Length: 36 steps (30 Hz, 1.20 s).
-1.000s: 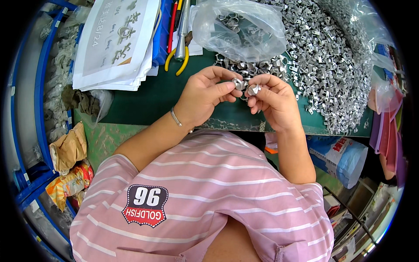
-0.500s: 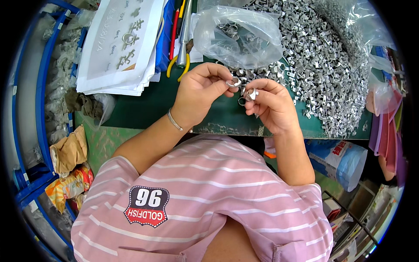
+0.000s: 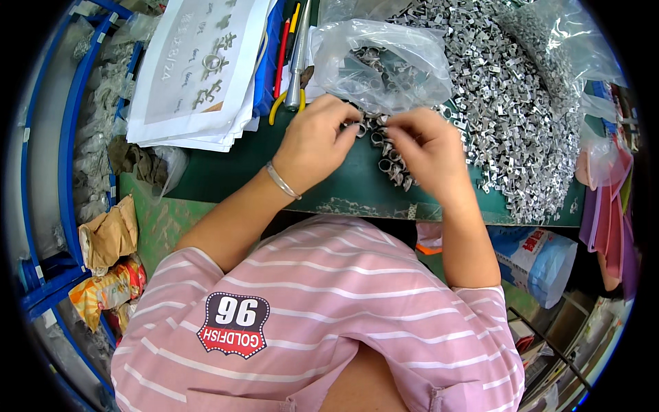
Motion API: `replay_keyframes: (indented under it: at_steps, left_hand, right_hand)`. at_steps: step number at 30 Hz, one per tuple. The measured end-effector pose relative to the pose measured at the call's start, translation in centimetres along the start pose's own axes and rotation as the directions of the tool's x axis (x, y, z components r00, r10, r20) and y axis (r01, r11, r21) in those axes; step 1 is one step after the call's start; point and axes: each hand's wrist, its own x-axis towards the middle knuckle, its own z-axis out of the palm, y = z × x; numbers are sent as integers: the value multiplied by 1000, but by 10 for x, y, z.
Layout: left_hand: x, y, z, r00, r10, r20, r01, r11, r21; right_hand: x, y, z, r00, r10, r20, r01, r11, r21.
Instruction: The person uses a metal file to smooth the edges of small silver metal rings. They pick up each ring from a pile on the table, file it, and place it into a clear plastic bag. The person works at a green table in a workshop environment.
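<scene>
Silvery little metal rings [image 3: 388, 156] sit piled on the green counter [image 3: 226, 172] right between both hands; left hand [image 3: 312, 141] pinches one ring, right hand [image 3: 425, 147] curls fingers-down, pinched onto the pile.

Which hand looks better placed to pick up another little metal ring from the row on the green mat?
Probably the right hand: its fingertips rest right over the metal rings on the green mat. The left hand sits beside them, at the clear bag.
</scene>
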Motion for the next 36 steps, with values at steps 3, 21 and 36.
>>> replay_keyframes:
  at_steps: [3, 21, 36]
  left_hand:
    - [-10, -8, 19, 1000, 30, 10, -30, 997, 73]
    - [-2, 14, -3, 846, -445, 295, 469, 357, -808]
    - [1, -15, 11, 995, -100, -20, 102, 972, 212]
  right_hand:
    - [-10, 6, 23, 975, -217, 48, 215, 869, -447]
    - [-1, -2, 3, 931, 306, 199, -354, 626, 695]
    - [5, 6, 1, 972, -234, -2, 228, 948, -221]
